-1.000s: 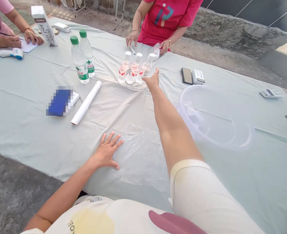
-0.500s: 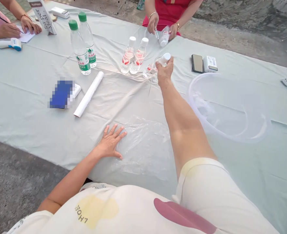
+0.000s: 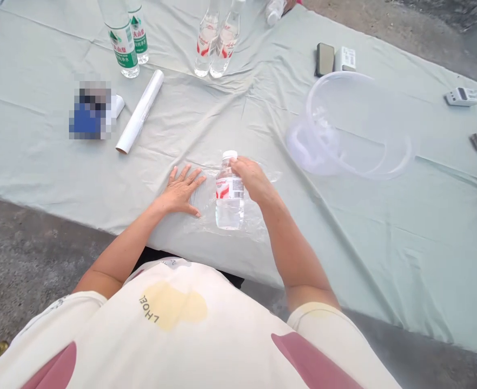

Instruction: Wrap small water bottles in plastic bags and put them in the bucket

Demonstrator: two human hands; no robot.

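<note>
My right hand [image 3: 250,175] grips a small clear water bottle [image 3: 229,208] by its upper part, just below the white cap. The bottle has a red and white label and is over a thin sheet of clear plastic [image 3: 258,229] in front of me; whether its base touches the sheet I cannot tell. To the left of the bottle, my left hand [image 3: 180,192] lies flat, fingers spread, at the sheet's left edge. Its palm faces down and nothing is in it.
Two similar bottles [image 3: 216,46] stand further back. Left of them are two green-labelled bottles [image 3: 127,46], a white roll [image 3: 141,111] and a blurred blue item [image 3: 88,116]. On the right lies a clear plastic basin [image 3: 309,102], with a phone [image 3: 325,59] behind it.
My right hand has brought the bottle from the back group towards me, over the plastic sheet. My left hand stays spread at the sheet's edge. The view has tilted downward.
</note>
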